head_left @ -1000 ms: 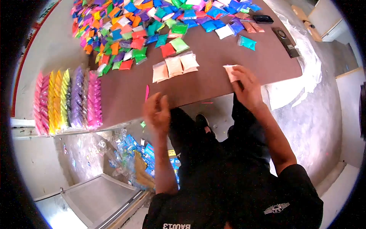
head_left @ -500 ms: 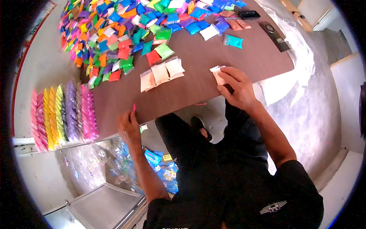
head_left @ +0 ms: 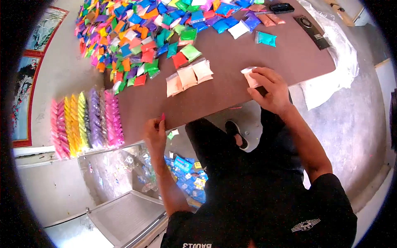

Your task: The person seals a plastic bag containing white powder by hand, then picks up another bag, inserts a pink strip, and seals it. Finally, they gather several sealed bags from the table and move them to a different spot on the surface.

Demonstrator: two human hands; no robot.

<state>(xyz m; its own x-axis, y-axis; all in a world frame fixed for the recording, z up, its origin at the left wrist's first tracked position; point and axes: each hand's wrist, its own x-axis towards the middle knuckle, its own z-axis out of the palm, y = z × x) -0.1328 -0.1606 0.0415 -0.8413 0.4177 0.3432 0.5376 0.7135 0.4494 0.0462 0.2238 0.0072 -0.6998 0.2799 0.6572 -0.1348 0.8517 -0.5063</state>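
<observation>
At the front edge of the brown table point(head_left: 231, 91), my left hand point(head_left: 156, 134) is closed on a small pink object point(head_left: 163, 117), which sticks up from the fingertips. My right hand point(head_left: 271, 89) grips a peach packet point(head_left: 250, 77) between thumb and fingers, over the table near its front edge. Between the hands, a little farther back, lie several peach packets point(head_left: 187, 77) in an overlapping row. Behind them are a light green packet point(head_left: 190, 53) and a red packet point(head_left: 180, 60).
Many colourful packets point(head_left: 136, 31) are heaped at the back left. Twisted coloured packs point(head_left: 96, 120) stand in a row at left. A teal packet point(head_left: 266, 39), a dark flat device point(head_left: 311, 32) and a black object point(head_left: 281, 8) lie toward the back right.
The whole view has shifted, so the table and both hands appear farther right. My right hand still has the peach packet and my left hand still has the pink object.
</observation>
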